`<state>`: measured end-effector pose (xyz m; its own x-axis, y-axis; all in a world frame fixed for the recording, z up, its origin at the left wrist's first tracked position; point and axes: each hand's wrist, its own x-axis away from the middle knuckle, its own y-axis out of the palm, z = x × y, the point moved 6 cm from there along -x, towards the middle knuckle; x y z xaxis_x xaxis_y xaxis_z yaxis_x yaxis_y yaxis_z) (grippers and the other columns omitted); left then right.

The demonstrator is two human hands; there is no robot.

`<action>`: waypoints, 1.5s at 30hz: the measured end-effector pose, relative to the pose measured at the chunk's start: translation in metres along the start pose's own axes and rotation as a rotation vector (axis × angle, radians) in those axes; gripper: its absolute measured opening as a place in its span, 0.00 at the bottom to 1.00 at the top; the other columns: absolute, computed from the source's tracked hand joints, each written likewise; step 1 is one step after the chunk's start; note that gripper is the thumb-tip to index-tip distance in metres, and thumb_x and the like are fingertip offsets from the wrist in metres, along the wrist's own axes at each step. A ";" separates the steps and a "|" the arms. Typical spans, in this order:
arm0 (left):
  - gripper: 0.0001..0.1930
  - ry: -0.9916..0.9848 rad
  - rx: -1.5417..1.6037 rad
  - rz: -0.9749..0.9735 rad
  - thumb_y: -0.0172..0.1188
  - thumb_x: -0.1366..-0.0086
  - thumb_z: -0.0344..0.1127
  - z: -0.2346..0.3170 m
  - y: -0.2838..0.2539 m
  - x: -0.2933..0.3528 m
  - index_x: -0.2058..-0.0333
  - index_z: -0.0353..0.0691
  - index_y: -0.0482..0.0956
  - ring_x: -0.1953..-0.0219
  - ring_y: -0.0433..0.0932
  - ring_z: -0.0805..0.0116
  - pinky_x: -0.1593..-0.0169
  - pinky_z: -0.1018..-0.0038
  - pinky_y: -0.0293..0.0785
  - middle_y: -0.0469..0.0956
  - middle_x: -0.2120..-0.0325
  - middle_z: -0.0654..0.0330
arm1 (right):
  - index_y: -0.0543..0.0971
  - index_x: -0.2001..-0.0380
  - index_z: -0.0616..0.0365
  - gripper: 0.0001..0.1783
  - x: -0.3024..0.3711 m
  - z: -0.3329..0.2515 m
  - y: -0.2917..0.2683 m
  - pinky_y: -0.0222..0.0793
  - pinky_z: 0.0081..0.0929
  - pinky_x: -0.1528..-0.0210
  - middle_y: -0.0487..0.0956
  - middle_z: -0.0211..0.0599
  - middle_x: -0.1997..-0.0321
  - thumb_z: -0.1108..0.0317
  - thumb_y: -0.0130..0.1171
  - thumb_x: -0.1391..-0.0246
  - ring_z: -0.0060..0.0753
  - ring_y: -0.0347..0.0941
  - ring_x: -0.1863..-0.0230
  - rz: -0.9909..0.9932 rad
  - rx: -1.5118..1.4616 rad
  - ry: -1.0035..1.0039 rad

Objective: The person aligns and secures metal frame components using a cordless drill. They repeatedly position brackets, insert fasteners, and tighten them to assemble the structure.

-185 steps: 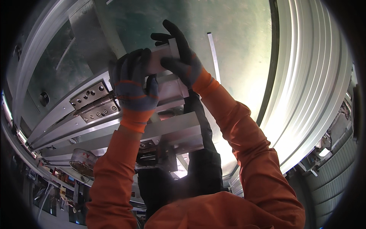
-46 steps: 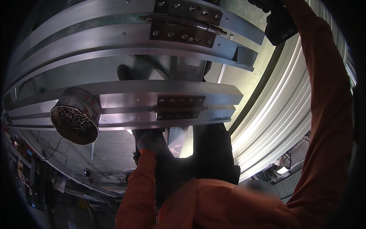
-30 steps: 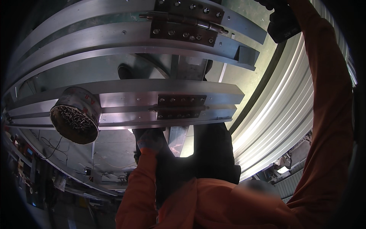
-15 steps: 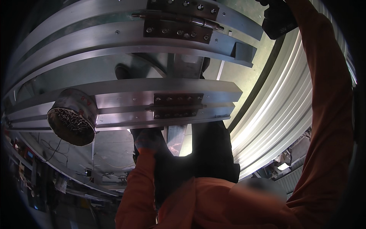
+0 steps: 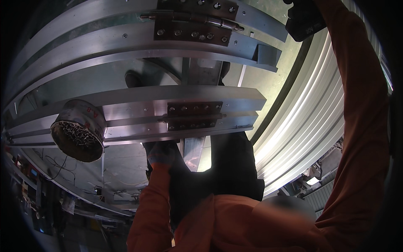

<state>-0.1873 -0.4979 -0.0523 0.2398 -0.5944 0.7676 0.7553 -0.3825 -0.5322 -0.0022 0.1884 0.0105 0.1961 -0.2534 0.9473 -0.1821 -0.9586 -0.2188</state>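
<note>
My left hand point(image 5: 161, 152), in a dark glove, is low by my left thigh, just under the near edge of the closer aluminium profile point(image 5: 241, 93). Shadow hides its fingers. My right arm reaches up to the top right, where my right hand point(image 5: 311, 6) is partly cut off by the frame edge. It grips a black cordless power tool point(image 5: 305, 25); only the battery end shows clearly. On the closer profile lies a dark hinge point(image 5: 195, 115) with several screw holes. A larger hinge point(image 5: 193, 25), with screws in its leaves, sits on the farther profile point(image 5: 92, 52).
A round tub point(image 5: 86, 113) of screws point(image 5: 77, 136) stands tilted in view on the closer profile's left part. Long pale profiles point(image 5: 306, 113) are stacked at the right. A metal support beam point(image 5: 203, 73) runs beneath. Cables point(image 5: 61, 166) lie at lower left.
The view has shifted slightly, so the farther profile and the power tool appear a little higher and further left. Both hands keep nearly the same pose.
</note>
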 end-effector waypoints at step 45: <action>0.13 0.085 -0.083 0.034 0.66 0.41 0.43 -0.007 0.007 0.004 0.61 0.45 0.87 0.59 0.85 0.43 0.54 0.52 0.83 0.86 0.62 0.49 | 0.86 0.57 0.55 0.20 0.005 -0.009 0.010 0.72 0.34 0.70 0.78 0.32 0.73 0.49 0.66 0.40 0.30 0.73 0.73 0.024 0.035 0.102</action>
<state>-0.1855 -0.5084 -0.0557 0.2093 -0.6642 0.7177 0.6934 -0.4166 -0.5878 -0.0115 0.1789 0.0148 0.0926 -0.2631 0.9603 -0.1512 -0.9570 -0.2476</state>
